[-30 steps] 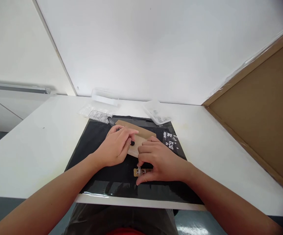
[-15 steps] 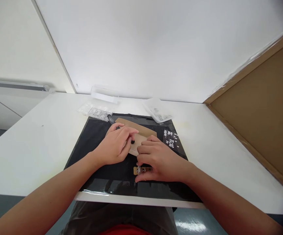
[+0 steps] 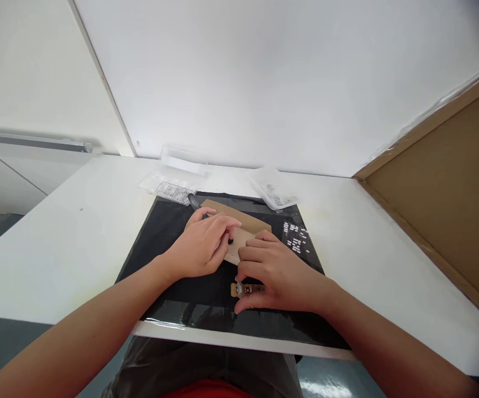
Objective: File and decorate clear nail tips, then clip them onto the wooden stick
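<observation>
With our right hand (image 3: 278, 273) pinching the small tan board (image 3: 245, 289) at the near edge of the black mat (image 3: 160, 243) and our left hand (image 3: 200, 249) closed on a dark tool beside it, we judge a slip could flick the board off the worktop (image 3: 57, 249).

Two hands (image 3: 206, 249), one mat (image 3: 160, 243), two trays (image 3: 168, 189).

Small tan strip (image 3: 245, 289) flat on mat (image 3: 160, 237)

Both hands (image 3: 239, 260) low — fingers curled, side by side.
</observation>
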A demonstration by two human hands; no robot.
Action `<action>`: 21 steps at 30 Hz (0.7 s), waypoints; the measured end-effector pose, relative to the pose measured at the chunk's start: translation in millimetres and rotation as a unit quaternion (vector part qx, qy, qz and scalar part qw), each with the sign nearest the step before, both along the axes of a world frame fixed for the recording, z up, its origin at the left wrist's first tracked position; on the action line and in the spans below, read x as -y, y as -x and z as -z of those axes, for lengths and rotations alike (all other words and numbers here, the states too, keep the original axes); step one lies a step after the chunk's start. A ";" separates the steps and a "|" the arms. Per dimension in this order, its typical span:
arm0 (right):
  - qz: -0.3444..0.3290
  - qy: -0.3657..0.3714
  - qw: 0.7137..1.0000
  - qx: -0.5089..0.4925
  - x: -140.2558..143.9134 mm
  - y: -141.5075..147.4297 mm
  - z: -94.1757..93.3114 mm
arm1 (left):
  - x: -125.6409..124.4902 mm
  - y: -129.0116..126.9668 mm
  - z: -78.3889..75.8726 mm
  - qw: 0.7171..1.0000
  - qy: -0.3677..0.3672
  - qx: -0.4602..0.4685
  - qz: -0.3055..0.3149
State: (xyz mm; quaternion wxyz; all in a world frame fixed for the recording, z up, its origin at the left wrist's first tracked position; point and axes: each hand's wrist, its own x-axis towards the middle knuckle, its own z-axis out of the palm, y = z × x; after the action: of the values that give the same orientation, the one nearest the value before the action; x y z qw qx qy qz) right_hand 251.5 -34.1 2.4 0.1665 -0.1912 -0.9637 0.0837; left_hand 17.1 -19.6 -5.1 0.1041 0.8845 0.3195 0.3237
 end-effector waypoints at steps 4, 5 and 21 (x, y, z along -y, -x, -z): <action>-0.010 -0.001 1.000 0.003 -1.7 -0.5 0.4 | 0.0 -0.1 -0.4 1.000 0.007 -0.001 0.000; -0.012 -0.001 1.000 0.004 -2.0 -0.6 0.4 | -0.1 -0.1 -0.2 1.000 0.008 0.000 0.000; 0.079 -0.005 0.985 -0.153 -29.7 -22.5 -11.8 | -1.4 1.0 2.3 0.999 -0.013 0.010 -0.030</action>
State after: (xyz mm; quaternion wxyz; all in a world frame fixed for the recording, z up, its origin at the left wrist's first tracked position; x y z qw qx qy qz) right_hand 274.0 -4.4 14.2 0.3190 -0.2506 -0.9093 0.0933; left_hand 16.1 -18.2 -7.4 0.0862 0.8724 0.3407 0.3398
